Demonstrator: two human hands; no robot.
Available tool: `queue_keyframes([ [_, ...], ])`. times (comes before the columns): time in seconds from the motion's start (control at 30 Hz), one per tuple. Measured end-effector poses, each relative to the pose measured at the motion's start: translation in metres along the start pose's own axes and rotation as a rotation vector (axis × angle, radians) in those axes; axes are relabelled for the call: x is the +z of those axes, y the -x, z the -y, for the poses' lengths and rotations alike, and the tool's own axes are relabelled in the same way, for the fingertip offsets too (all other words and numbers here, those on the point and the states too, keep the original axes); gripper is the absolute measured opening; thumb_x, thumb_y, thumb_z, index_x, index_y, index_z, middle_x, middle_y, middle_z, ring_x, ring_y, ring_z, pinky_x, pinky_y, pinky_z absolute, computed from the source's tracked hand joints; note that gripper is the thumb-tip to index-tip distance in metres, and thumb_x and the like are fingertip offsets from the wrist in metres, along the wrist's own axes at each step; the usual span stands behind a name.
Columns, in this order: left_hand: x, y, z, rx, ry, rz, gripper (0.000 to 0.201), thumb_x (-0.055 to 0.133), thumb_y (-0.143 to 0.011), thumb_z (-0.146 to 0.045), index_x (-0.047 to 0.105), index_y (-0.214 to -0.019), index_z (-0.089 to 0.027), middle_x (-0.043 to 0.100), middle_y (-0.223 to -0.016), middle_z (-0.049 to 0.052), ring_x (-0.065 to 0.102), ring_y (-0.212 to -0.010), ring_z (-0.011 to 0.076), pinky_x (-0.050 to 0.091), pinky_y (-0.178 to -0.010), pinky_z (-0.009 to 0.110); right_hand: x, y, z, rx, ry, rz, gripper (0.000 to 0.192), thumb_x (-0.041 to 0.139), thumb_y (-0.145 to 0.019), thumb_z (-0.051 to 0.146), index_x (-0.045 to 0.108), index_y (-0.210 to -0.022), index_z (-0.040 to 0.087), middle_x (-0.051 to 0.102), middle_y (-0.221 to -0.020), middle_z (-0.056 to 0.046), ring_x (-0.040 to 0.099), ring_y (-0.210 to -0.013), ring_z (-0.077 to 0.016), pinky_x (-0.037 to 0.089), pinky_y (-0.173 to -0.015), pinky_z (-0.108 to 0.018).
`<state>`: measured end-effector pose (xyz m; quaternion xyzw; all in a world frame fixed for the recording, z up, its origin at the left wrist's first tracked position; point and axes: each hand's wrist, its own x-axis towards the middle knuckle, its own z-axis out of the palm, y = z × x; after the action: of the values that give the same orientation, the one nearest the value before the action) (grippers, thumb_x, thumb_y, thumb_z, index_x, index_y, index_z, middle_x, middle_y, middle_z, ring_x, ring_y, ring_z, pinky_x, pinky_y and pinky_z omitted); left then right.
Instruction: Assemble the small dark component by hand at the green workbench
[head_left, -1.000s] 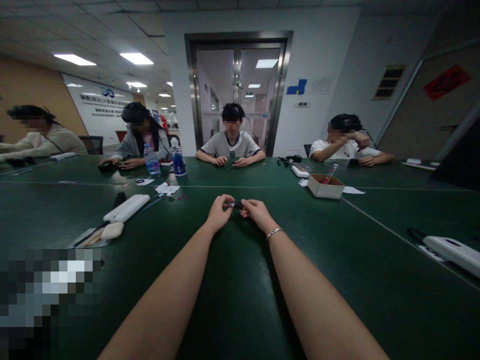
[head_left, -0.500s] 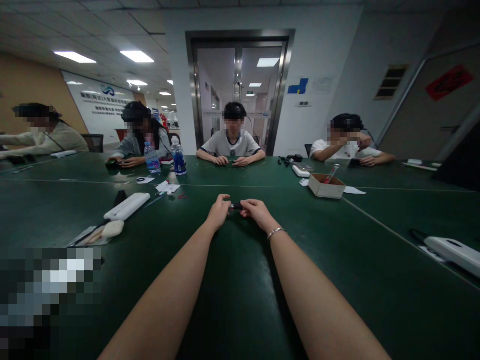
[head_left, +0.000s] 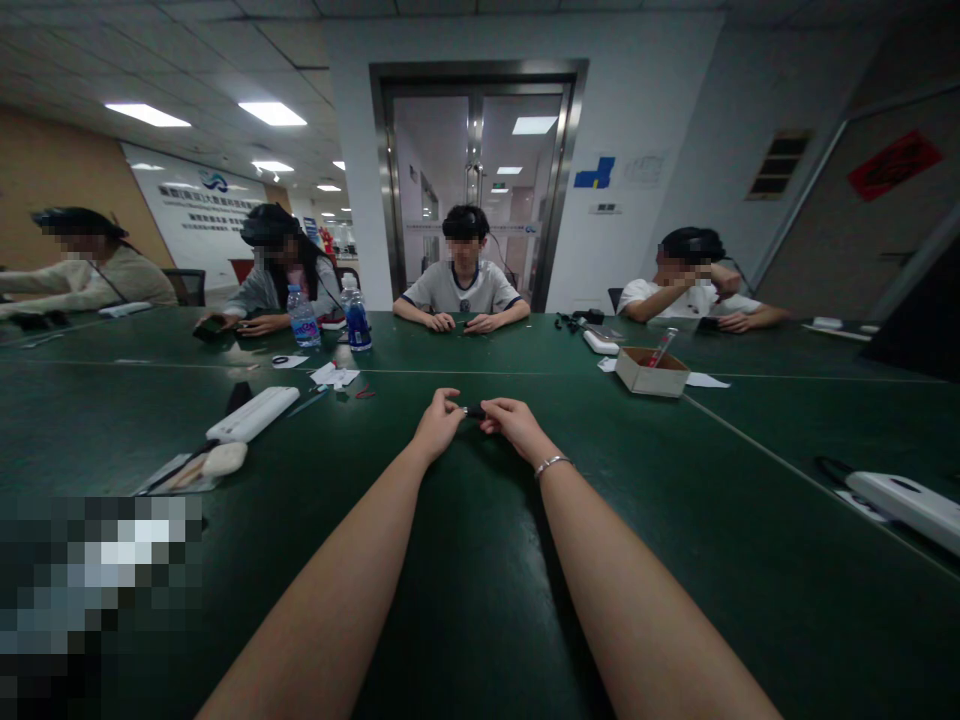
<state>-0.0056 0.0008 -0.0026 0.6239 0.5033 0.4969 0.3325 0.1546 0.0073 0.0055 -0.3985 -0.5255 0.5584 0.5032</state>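
My left hand [head_left: 437,424] and my right hand [head_left: 512,423] meet over the dark green table [head_left: 480,560], arms stretched straight ahead. Both pinch a small dark object [head_left: 472,411] with a light metallic end, held between the fingertips just above the tabletop. It is too small to make out further. A thin bracelet [head_left: 551,464] circles my right wrist.
A white elongated device [head_left: 253,414] and a pale oval object [head_left: 223,459] lie to the left. A small cardboard box [head_left: 650,371] stands to the right, another white device [head_left: 909,504] at far right. Two water bottles [head_left: 357,320] and several seated people are across the table.
My hands stay together on the small object with only slight finger movement. The view has shifted a little.
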Motion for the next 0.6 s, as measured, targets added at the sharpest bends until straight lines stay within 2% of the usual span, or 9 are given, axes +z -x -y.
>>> queue_keyframes([
  [0.13, -0.0005, 0.0014, -0.0032, -0.032, 0.008, 0.045, 0.031, 0.042, -0.086, -0.035, 0.05, -0.11, -0.016, 0.052, -0.059, -0.002, 0.05, -0.055, 0.0125, 0.037, -0.056, 0.024, 0.0007, 0.0005, 0.0004, 0.01, 0.009, -0.006, 0.017, 0.071, -0.073, 0.025, 0.064, -0.069, 0.011, 0.06, -0.056, -0.002, 0.056, -0.048, -0.0083, 0.046, -0.044, -0.015],
  [0.27, 0.0, 0.001, -0.002, 0.002, 0.018, 0.024, 0.031, 0.049, -0.082, -0.029, 0.05, -0.11, -0.017, 0.056, -0.066, -0.002, 0.051, -0.059, 0.011, 0.038, -0.059, 0.023, 0.0009, 0.0009, 0.0007, 0.006, 0.004, -0.001, 0.016, 0.07, -0.075, 0.024, 0.063, -0.069, 0.01, 0.059, -0.055, -0.002, 0.056, -0.048, -0.0082, 0.046, -0.045, -0.015],
  [0.4, 0.0007, -0.0006, 0.0008, -0.02, 0.004, 0.035, 0.033, 0.036, -0.088, -0.037, 0.051, -0.109, -0.017, 0.051, -0.055, -0.004, 0.047, -0.05, 0.0115, 0.036, -0.054, 0.023, 0.0008, 0.0014, 0.0007, 0.002, -0.002, -0.001, 0.014, 0.07, -0.074, 0.022, 0.063, -0.07, 0.01, 0.059, -0.055, -0.002, 0.056, -0.048, -0.0079, 0.046, -0.044, -0.014],
  [0.53, 0.0006, -0.0017, 0.0022, -0.002, 0.0, 0.011, 0.03, 0.045, -0.083, -0.027, 0.052, -0.11, -0.017, 0.055, -0.062, -0.003, 0.051, -0.056, 0.0109, 0.038, -0.057, 0.022, 0.001, 0.0017, 0.001, 0.008, -0.019, 0.001, 0.011, 0.069, -0.075, 0.018, 0.063, -0.072, 0.01, 0.06, -0.057, -0.003, 0.056, -0.048, -0.0077, 0.046, -0.044, -0.014],
  [0.6, 0.0004, -0.0017, 0.0025, -0.022, 0.016, 0.037, 0.03, 0.043, -0.084, -0.031, 0.053, -0.109, -0.017, 0.055, -0.06, -0.003, 0.05, -0.053, 0.011, 0.037, -0.055, 0.022, 0.0012, 0.0015, 0.0011, 0.017, -0.017, -0.005, 0.009, 0.068, -0.076, 0.017, 0.063, -0.073, 0.009, 0.061, -0.058, -0.003, 0.056, -0.048, -0.0078, 0.046, -0.045, -0.015],
])
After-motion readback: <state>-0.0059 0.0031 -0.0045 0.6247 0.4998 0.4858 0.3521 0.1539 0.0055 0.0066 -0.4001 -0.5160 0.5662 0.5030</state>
